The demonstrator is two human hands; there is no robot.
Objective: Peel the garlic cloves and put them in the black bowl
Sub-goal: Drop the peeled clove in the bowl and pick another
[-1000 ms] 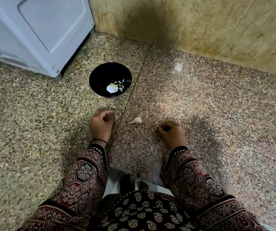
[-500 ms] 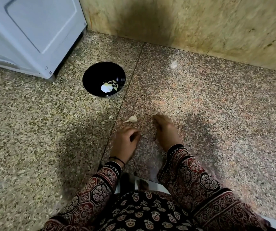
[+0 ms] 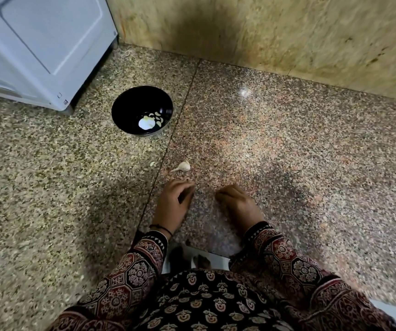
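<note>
Black bowl [image 3: 130, 103] at 11 o'clock on counter [image 3: 287, 163], peeled cloves [image 3: 157, 117] inside. Skin scrap [image 3: 152, 164] at 9 o'clock of unpeeled garlic clove [image 3: 183, 166]; clove unmoved, well apart from bowl. Left hand [image 3: 173, 204], a second ago nearer bowl, now back at clove's 6 o'clock; grip loosely curled, nothing visible inside. Right hand [image 3: 237, 204] at 5 o'clock, fingers tucked under, grip unreadable. Likely next: pick up clove.
</note>
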